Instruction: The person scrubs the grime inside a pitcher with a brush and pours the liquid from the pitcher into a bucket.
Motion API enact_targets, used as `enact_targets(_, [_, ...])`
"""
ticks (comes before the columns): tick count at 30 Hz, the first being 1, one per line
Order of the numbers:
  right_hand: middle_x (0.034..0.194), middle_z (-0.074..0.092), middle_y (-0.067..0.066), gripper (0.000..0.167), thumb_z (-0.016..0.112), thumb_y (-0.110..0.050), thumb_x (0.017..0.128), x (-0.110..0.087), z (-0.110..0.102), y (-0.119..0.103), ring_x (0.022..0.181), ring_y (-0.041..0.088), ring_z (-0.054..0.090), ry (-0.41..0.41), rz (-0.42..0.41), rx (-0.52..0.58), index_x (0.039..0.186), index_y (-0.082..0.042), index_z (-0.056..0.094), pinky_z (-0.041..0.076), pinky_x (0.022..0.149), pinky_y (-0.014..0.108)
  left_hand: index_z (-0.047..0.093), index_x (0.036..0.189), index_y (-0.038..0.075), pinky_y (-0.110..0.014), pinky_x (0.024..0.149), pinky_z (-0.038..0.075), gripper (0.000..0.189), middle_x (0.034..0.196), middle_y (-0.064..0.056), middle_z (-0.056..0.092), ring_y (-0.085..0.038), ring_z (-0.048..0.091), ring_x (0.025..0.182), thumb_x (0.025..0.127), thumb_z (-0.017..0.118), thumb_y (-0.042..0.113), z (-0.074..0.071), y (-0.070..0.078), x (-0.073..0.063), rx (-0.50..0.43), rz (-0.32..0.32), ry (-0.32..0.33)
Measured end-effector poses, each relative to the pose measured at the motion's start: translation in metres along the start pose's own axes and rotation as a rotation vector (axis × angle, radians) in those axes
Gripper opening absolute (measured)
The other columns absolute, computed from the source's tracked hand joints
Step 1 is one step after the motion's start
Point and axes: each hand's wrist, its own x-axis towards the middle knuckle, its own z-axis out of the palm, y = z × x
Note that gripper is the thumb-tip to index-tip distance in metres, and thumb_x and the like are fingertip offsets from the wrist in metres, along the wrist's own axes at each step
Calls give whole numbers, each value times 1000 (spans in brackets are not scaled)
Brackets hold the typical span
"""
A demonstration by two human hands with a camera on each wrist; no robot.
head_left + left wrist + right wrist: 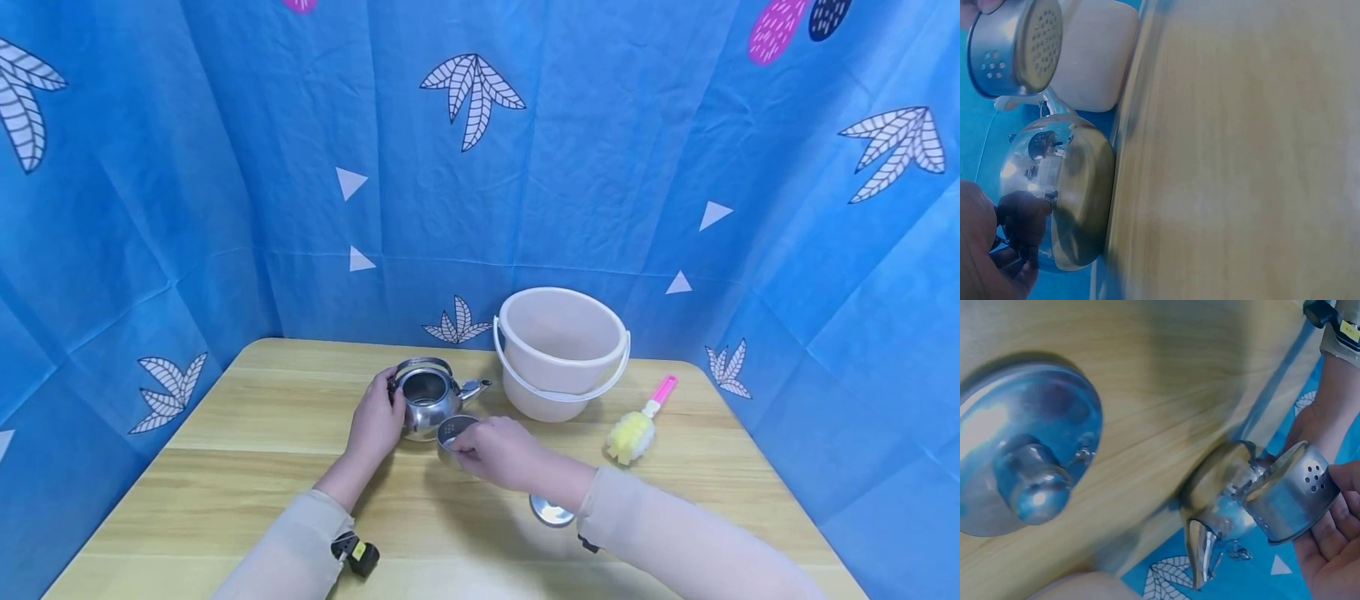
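Strainer cup (452, 429) pinched beside an open kettle (429, 419)

Near the middle of the head view, the person's left hand (377, 421) grips the steel kettle at its left side, by the handle, fingers bent around it. The kettle stands upright on the wooden table (225, 467), its round mouth uncovered and its spout (474, 389) pointing right.

The right hand (501, 450) pinches the wall of the perforated metal strainer cup between thumb and fingers, just below the spout in the head view. In the right wrist view the cup is tilted at the right of the frame, a cluster of holes showing in its side; in the left wrist view it fills the upper left corner, its pierced base visible. Whether it touches the kettle cannot be told.

The shiny lid (551, 511) lies on the table below the right forearm in the head view; its round knob (1040, 494) shows large at the left of the right wrist view.

Right of centre, behind the spout, stands a white bucket (551, 396) with its handle lowered across the front. Farther right lies a brush (630, 437) with a yellow and white head and a pink handle. Blue cloth (450, 217) printed with white leaves and triangles hangs behind.
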Motion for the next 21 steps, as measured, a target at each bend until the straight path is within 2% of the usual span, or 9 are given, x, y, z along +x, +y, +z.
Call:
enact_targets(9, [73,69,-12,8,73,-11,88,-10,4,0,59,-2,50,-22,32,28,85,-17,78,41,53,12,40,147,-3,-56,108,42,48,143,-28,49,-44,50,130,104,49,15,0,0,0,2,3,8])
enact_targets(21, [75,71,-12,8,76,-12,87,-19,12,0,61,-4,55,-38,24,43,80,-17,76,42,56,8,40,146,-3,-55,108,42,47,142,-27,50,-43,50,130,104,48,16,1,0,0,0,5,9])
